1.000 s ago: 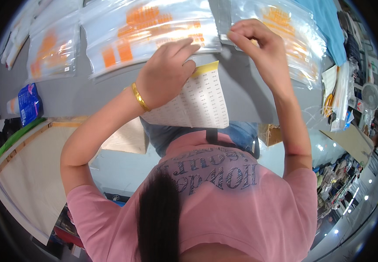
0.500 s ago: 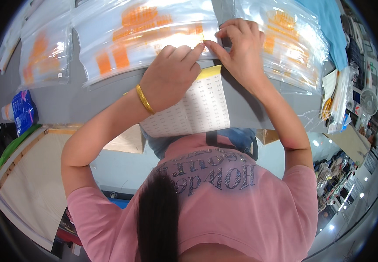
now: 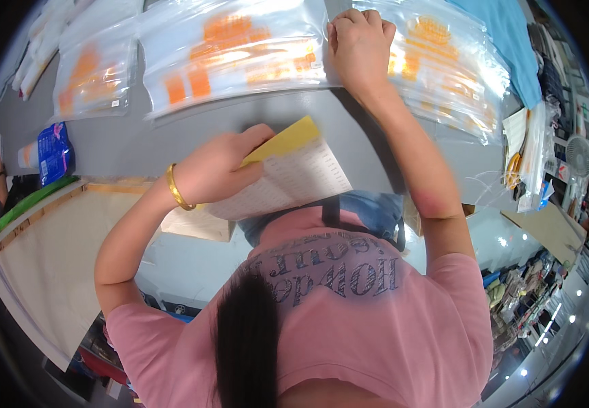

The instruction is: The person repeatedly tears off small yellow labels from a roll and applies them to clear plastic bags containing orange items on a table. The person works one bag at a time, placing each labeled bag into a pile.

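Over there, bags (image 3: 233, 54) lie across the table (image 3: 151, 146), the label sheet (image 3: 301, 170) before them, a pouch (image 3: 55, 153) left, scissors (image 3: 512, 166) right.

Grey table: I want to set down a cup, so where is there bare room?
Left: between the blue packet and the left hand, below the plastic bags. A narrower gap shows between the yellow-edged sheet and the right forearm. Crowded: the far side, with those bags and the right hand.

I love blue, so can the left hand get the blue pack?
Probably not as things are: the left hand is holding the sheet, though nothing seems to stand between it and the blue pack.
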`<state>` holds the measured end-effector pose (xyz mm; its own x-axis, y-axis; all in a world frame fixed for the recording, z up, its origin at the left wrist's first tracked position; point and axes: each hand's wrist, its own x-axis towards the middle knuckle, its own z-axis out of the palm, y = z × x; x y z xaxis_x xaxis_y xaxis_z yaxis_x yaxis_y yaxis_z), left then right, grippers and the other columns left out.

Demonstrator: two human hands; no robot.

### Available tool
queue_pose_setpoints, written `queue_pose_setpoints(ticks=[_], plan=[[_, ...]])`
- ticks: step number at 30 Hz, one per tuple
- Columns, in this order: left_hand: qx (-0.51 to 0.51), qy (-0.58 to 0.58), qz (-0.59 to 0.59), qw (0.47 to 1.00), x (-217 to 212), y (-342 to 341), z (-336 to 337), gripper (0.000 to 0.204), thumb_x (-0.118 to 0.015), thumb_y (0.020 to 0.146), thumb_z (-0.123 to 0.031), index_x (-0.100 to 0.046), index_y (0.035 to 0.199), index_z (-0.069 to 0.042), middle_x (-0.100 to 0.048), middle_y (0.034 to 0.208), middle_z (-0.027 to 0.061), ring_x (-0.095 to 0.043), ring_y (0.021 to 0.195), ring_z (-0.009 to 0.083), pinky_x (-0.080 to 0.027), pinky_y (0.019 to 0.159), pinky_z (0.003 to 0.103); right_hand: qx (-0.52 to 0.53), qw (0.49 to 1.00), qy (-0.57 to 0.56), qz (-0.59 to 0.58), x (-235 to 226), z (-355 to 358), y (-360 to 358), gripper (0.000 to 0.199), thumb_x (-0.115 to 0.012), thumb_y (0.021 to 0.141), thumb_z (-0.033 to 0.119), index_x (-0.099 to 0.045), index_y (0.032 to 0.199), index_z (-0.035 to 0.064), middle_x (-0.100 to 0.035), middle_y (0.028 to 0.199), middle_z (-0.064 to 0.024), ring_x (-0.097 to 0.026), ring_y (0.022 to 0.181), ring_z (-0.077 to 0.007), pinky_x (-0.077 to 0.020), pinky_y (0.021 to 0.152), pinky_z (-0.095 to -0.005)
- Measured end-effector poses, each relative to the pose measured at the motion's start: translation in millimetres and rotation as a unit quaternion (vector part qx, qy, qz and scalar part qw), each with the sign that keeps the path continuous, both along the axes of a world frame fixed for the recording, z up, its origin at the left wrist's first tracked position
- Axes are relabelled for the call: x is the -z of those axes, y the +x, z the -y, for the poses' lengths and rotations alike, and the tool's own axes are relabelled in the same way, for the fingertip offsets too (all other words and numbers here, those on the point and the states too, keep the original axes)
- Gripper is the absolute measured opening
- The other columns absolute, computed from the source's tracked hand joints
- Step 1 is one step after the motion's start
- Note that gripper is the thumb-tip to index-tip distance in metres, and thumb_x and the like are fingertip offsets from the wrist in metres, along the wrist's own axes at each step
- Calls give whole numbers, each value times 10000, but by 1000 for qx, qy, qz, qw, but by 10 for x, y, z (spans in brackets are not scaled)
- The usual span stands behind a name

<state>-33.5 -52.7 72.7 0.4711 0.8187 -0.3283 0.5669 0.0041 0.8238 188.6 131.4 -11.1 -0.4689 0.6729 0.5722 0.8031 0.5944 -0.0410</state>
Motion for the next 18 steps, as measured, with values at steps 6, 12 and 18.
queue_pose_setpoints(ticks=[6, 12, 18], plan=[[-92, -189, 120, 970, 20, -76, 153, 311, -585, 1060, -241, -648, 1178, 39, -636, 788, 36, -529, 751, 69, -470, 701, 285, 44, 983, -157, -90, 10, 46, -102, 198, -766, 876, 258, -736, 817, 71, -700, 912, -52, -585, 920, -300, -378, 849, -449], [-89, -155, 63, 982, 30, -47, 175, 323, -566, 1075, -246, -669, 1083, 60, -577, 758, 25, -483, 735, 80, -451, 692, 278, 14, 999, 17, -39, 83, 42, -155, 239, -781, 859, 284, -723, 793, 61, -683, 912, -66, -579, 937, -307, -372, 855, -447], [-95, -155, 126, 975, 83, -22, 212, 312, -549, 1083, -239, -658, 1057, 53, -536, 751, -14, -455, 738, 63, -435, 680, 277, 31, 986, -133, -99, 96, 94, -235, 244, -721, 898, 268, -719, 777, 56, -680, 894, -68, -580, 937, -301, -372, 866, -442]])
